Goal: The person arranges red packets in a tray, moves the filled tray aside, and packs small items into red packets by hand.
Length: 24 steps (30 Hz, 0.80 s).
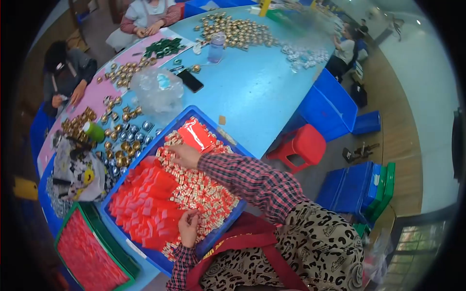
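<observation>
A blue tray (233, 139) holds a heap of small red-and-white pieces (204, 194) beside a pile of flat red pieces (145, 199). My right hand (185, 156) reaches over the tray's far part, its bent fingertips down among the small pieces; what they pinch, if anything, is hidden. Close to that hand lies a shiny red packet (196, 136). Over the near edge of the heap, my left hand (188, 228) has its thumb and fingers drawn together; anything between them is too small to make out.
A green crate (126, 262) of red pieces stands left of the tray. Gold and silver bells (128, 138), a plastic bag (155, 89), a phone (190, 81) and a purple-lidded jar (216, 48) are on the table (233, 92). A red stool (306, 145) stands right; people sit across.
</observation>
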{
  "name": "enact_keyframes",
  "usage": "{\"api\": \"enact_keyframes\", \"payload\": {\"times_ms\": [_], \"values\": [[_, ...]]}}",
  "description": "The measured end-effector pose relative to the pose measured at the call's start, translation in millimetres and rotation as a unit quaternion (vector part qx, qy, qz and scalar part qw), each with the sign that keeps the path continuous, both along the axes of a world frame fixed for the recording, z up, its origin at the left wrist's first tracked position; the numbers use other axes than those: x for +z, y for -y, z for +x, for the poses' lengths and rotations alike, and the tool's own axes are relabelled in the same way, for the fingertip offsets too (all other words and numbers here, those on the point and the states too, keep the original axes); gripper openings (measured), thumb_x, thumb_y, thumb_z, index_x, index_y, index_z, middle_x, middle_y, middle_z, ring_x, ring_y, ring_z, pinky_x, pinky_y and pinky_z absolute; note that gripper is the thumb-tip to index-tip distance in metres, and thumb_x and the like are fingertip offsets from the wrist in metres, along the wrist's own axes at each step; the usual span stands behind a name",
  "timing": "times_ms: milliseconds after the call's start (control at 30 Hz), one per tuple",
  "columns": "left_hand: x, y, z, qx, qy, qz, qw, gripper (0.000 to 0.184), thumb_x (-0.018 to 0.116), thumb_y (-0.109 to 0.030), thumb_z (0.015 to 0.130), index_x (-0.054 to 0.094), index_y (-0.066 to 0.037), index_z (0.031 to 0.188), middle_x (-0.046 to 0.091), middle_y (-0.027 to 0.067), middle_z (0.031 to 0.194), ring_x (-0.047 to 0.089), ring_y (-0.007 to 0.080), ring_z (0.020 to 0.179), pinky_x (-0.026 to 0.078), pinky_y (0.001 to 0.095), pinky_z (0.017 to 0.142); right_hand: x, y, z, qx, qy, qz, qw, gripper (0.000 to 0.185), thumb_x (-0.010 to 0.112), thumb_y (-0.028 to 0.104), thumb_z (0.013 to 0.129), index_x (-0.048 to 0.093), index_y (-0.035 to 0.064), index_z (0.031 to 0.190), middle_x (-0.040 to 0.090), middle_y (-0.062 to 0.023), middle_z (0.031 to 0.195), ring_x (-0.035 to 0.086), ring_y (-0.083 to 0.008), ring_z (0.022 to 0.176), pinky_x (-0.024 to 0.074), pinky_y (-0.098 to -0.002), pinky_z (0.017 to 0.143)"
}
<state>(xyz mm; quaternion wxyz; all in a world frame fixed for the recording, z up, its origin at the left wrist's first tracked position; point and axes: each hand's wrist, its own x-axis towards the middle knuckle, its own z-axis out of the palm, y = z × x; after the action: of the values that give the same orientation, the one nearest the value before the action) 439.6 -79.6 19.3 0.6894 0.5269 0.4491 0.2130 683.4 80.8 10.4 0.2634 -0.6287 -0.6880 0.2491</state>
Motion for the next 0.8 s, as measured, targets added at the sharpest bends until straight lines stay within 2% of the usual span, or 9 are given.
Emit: {"api": "enact_keyframes", "payload": {"times_ms": [167,300,467,567,633,667,733,767,800], "values": [[6,-30,18,0.035,0.076,-0.051,0.995,0.034,0.057,-0.008,0.092,0.051,0.002,0.124,0.063,0.0124,0.110,0.063,0.0189,0.096,0.050,0.0273,0.081,-8,-29,-32,-0.066,-0.051,-0.011,0.996,0.054,0.072,0.022,0.077,0.055,0.0001,0.124,0.065,-0.0156,0.108,0.065,-0.0313,0.086,0.0522,-0.0391,0.080],[21,-43,44,0.168,0.168,-0.231,0.944,0.050,0.056,-0.007,0.093,0.036,0.001,0.138,0.050,0.0166,0.131,0.058,0.0213,0.104,0.049,0.0300,0.087,-11,-45,-45,-0.042,-0.031,0.019,0.998,0.050,0.073,0.025,0.074,0.058,0.0044,0.117,0.067,-0.0138,0.102,0.065,-0.0321,0.085,0.0519,-0.0396,0.077],[-34,-52,41,0.220,0.277,-0.290,0.889,0.059,0.056,-0.009,0.094,0.027,0.000,0.145,0.042,0.0179,0.139,0.056,0.0221,0.109,0.050,0.0315,0.086,-18,-65,-52,-0.005,0.004,-0.051,0.999,0.044,0.074,0.028,0.072,0.061,0.0082,0.109,0.068,-0.0113,0.097,0.065,-0.0326,0.086,0.0512,-0.0402,0.076],[-47,-60,49,0.268,0.273,-0.304,0.872,0.055,0.055,-0.009,0.095,0.030,-0.002,0.143,0.050,0.0161,0.130,0.058,0.0213,0.105,0.050,0.0303,0.086,-12,-64,-54,0.018,-0.018,-0.062,0.998,0.037,0.072,0.026,0.071,0.063,0.0089,0.103,0.069,-0.0108,0.094,0.064,-0.0328,0.087,0.0511,-0.0414,0.077],[-47,-67,53,0.291,0.300,-0.317,0.851,0.047,0.056,-0.009,0.094,0.039,-0.009,0.137,0.057,0.0118,0.121,0.060,0.0197,0.102,0.053,0.0274,0.075,-16,-66,-62,0.036,0.057,-0.004,0.998,0.040,0.069,0.026,0.070,0.065,0.0098,0.106,0.070,-0.0107,0.098,0.065,-0.0328,0.090,0.0513,-0.0414,0.079],[-38,-68,54,0.308,0.265,-0.375,0.833,0.038,0.059,-0.010,0.091,0.048,-0.016,0.126,0.062,0.0072,0.111,0.062,0.0183,0.096,0.053,0.0271,0.061,-18,-65,-56,0.077,0.035,-0.017,0.996,0.050,0.067,0.028,0.069,0.065,0.0121,0.115,0.070,-0.0114,0.104,0.065,-0.0340,0.092,0.0515,-0.0422,0.082],[-50,-70,57,0.317,0.349,-0.367,0.802,0.016,0.060,-0.004,0.089,0.058,-0.008,0.105,0.066,0.0115,0.105,0.063,0.0241,0.101,0.053,0.0352,0.086,-21,-59,-57,0.068,0.002,0.047,0.997,0.052,0.068,0.038,0.068,0.066,0.0138,0.113,0.070,-0.0142,0.100,0.065,-0.0360,0.086,0.0527,-0.0456,0.077],[-79,-69,59,0.326,0.348,-0.299,0.826,0.018,0.059,-0.001,0.087,0.058,-0.008,0.104,0.065,0.0109,0.104,0.063,0.0239,0.097,0.052,0.0365,0.084,-1,-58,-57,0.083,-0.041,-0.044,0.995,0.057,0.070,0.043,0.068,0.064,0.0135,0.117,0.070,-0.0149,0.099,0.066,-0.0362,0.083,0.0528,-0.0446,0.076],[-72,-69,63,0.362,0.331,-0.286,0.823,0.021,0.058,0.001,0.086,0.056,-0.008,0.104,0.063,0.0099,0.103,0.063,0.0233,0.093,0.051,0.0373,0.082,-4,-58,-58,0.083,0.006,-0.021,0.996,0.058,0.071,0.044,0.071,0.063,0.0133,0.119,0.071,-0.0149,0.098,0.066,-0.0361,0.082,0.0526,-0.0441,0.076]]}}
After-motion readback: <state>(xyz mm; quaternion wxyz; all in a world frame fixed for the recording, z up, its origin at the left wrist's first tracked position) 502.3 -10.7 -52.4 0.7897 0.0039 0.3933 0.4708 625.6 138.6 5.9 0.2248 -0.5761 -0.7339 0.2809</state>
